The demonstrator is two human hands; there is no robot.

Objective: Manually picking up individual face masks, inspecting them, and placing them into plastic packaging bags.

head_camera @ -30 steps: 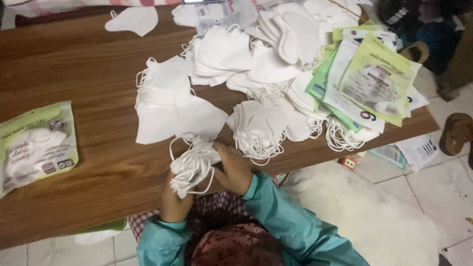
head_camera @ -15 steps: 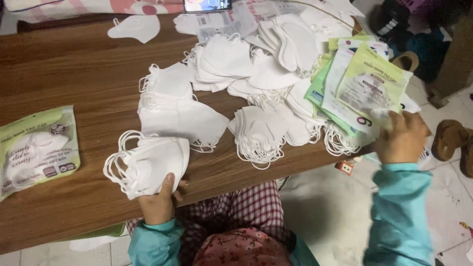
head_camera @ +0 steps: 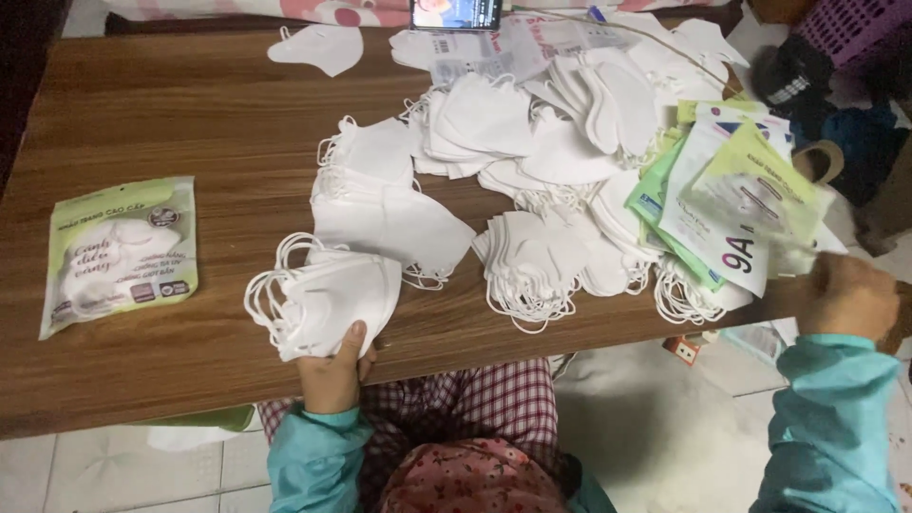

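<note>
My left hand [head_camera: 332, 370] grips a stack of white face masks [head_camera: 328, 299] by its lower edge, resting it on the front of the wooden table [head_camera: 190, 123]. My right hand [head_camera: 848, 299] reaches out to the right, by the table's right edge, its fingers at a pile of green and white plastic packaging bags [head_camera: 736, 204]. Whether it holds one of them is unclear. Both arms wear teal sleeves.
Heaps of loose white masks [head_camera: 532, 142] cover the table's middle and back. A filled green mask packet [head_camera: 119, 256] lies at the left. A phone [head_camera: 456, 12] stands at the far edge. Bags and baskets [head_camera: 836, 85] sit on the floor at right.
Both hands were together on the mask stack. My right hand left it and swung out to the packaging bags at right; my left hand laid the stack flat on the table.
</note>
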